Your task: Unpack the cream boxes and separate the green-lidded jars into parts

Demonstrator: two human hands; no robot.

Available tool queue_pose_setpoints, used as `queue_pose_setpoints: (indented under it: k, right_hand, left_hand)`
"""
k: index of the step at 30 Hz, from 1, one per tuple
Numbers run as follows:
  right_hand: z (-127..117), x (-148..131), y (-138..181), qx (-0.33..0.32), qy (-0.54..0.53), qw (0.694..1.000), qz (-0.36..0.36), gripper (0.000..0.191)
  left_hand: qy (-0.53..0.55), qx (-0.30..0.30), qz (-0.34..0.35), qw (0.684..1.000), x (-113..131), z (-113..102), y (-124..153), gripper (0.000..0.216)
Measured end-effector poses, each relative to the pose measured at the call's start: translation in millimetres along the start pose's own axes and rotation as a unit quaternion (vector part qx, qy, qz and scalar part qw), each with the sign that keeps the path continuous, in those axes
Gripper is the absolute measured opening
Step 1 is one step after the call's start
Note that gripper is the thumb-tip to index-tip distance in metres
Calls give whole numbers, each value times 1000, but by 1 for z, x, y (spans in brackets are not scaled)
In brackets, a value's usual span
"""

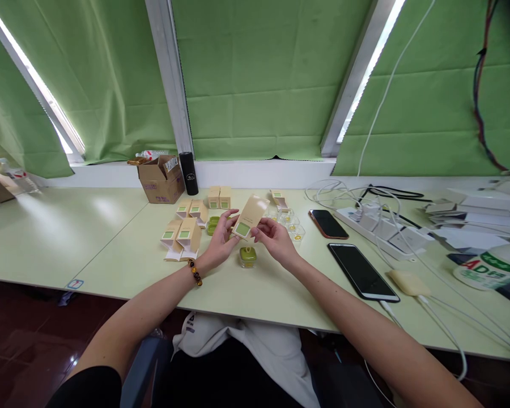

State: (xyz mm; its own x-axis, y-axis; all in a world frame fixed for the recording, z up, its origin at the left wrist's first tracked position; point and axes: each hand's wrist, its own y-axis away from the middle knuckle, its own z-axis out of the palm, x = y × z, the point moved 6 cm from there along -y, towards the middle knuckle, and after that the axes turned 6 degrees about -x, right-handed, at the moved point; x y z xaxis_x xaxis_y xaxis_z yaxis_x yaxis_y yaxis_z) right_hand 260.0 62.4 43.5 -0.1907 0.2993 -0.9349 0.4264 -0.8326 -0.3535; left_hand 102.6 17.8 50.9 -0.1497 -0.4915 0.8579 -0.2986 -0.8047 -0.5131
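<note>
Between my two hands a small cream carton (251,214) with a green square is held tilted above the table. My left hand (221,238) grips its left side, and my right hand (276,238) pinches its lower right corner. Just below stands a small jar with a green lid (248,256). Behind my left fingers are more green lids (213,224), partly hidden. Several clear containers with yellow centres (295,228) lie beyond my right hand. Left of my left hand stand open cream cartons (188,237), with others (193,209) behind them.
Two closed cartons (219,198) and a carton with its flap up (279,199) stand farther back. A cardboard box (161,180) and a black cylinder (188,173) are by the wall. On the right lie two phones (363,272), a power strip (382,232), cables and a white bottle (491,267).
</note>
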Motion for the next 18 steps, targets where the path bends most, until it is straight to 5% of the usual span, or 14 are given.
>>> queue_pose_setpoints:
  k: [10,18]
  right_hand:
    - [-2,-1,0,1,-67,997,31,54]
    - [-2,7,-1,1,-117,992,42,53]
  left_hand:
    - [-106,6,15,994,0,-1,2,69]
    - [-337,74,93,934,16,-2,7,60]
